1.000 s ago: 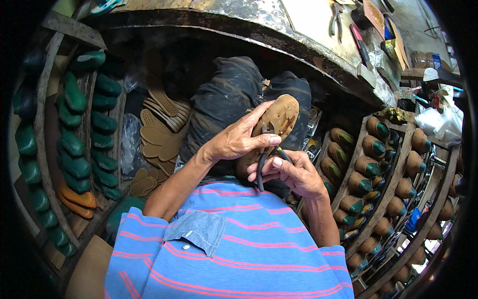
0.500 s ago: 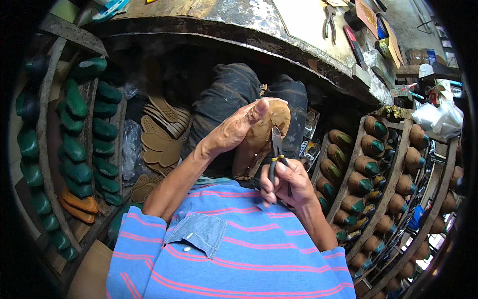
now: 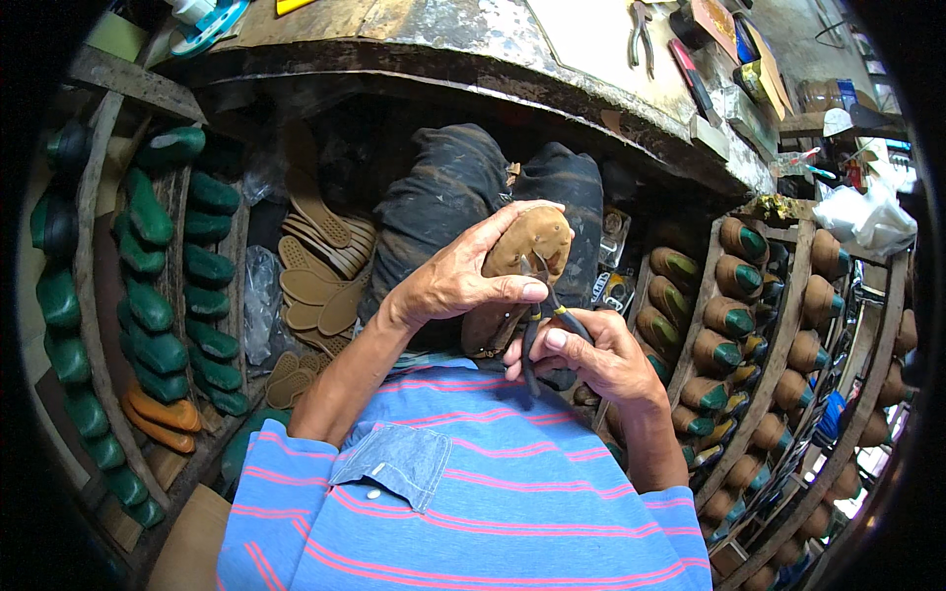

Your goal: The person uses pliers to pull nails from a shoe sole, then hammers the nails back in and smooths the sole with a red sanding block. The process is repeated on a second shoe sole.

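My left hand (image 3: 458,276) grips a brown shoe (image 3: 532,234) over my lap, underside up, with its thumb lying across the near part. Small nail heads dot that underside, around a darker torn-edged patch. In my right hand (image 3: 591,355) is a pair of cutting pliers (image 3: 531,360) with black and yellow handles. Their jaws are spread and point at the underside, right beside my left thumb; whether they touch a nail is too small to tell. The shoe's near end is partly hidden by my hands.
Ahead stands a worn workbench (image 3: 434,44) with other pliers (image 3: 641,37) and a red-and-black cutter (image 3: 695,79). Wooden racks hold green shoe lasts (image 3: 150,305) at left and brown-green shoes (image 3: 724,352) at right. Tan insoles (image 3: 313,281) are stacked beside my left leg.
The pliers' jaws have spread apart and shifted slightly. My left thumb has come down from being raised and now lies across the shoe near the jaws.
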Demonstrator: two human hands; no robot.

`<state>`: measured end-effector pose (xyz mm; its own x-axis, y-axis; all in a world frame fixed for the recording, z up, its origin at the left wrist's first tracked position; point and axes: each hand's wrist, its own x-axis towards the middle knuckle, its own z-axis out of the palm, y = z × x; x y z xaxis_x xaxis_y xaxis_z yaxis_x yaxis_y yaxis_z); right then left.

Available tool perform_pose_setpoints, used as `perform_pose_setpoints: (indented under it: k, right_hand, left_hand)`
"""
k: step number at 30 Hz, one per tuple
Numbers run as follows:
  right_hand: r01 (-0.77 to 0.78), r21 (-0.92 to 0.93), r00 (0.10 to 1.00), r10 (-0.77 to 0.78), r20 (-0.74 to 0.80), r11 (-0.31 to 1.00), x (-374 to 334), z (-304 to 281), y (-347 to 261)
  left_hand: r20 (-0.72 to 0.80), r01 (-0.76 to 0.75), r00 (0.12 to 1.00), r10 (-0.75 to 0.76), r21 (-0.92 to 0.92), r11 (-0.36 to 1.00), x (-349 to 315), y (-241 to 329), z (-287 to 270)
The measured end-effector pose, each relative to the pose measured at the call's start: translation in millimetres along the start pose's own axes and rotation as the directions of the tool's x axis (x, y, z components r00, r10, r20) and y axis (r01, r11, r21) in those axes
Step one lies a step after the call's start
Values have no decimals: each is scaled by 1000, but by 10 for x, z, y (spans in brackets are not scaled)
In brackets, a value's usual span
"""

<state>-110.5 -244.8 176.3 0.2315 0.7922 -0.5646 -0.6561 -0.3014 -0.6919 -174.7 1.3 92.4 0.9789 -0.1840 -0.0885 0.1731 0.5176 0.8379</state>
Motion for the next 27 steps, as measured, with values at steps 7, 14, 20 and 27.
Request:
perform_pose_setpoints:
  k: [7,14,20,27]
  right_hand:
    - [-34,21,998,33,44,999,9,7,-42]
    - [-47,138,998,51,-26,989,22,125,76]
    - [85,-964,832,-550,-71,253,135,229,290]
    - [-118,-626,902,-181,-392,771,-29,101,107]
  left_hand:
    - [42,-20,999,18,38,999,16,-7,12]
    - [38,-2,999,0,42,999,-2,-1,-5]
    - [2,-71,997,71,-10,997,3,-52,5]
    - [-56,-37,998,33,-77,996,-100,92,-78]
